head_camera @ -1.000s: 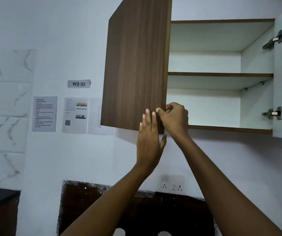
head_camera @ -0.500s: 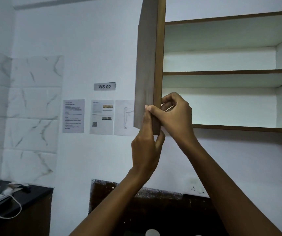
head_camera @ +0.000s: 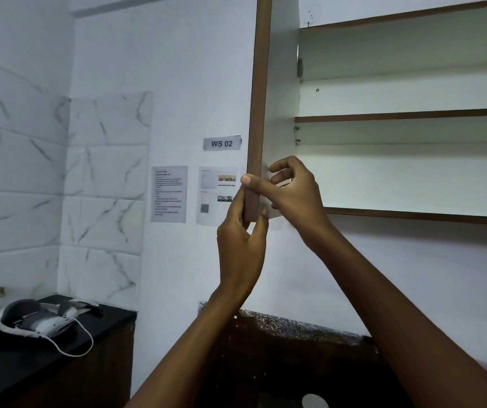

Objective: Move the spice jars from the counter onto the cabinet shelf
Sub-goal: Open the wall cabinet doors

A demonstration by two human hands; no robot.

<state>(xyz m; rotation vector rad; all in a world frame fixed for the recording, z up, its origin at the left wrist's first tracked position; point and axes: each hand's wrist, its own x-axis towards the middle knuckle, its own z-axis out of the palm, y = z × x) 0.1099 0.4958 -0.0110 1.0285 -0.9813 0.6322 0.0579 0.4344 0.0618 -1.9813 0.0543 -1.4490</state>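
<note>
1. Gone within the last second from showing the brown front of the cabinet door (head_camera: 261,83) to showing only its thin edge and white inner face; swung wider open.
2. By my reading, frees the way to the cabinet shelf (head_camera: 413,214), bare along its whole visible length. Opening step nearly done, no jar lifted yet.
3. Clamped on the door's lower corner by the left hand (head_camera: 240,240), with the thumb on one side and the fingers on the other.
4. Pinched just above by the right hand (head_camera: 292,189) — thumb laid across the brown edge, fingers curled against the white face.
5. Stands upright, long axis vertical, hinged at the cabinet's left side, free edge pointing out toward the camera.
6. Of the spice jars, only one pale round top (head_camera: 314,401) at the bottom edge of the view, low by the counter (head_camera: 310,331) under the cabinet — probably a lid, not certain. Well apart from both hands; heading and long axis impossible to tell.
</note>
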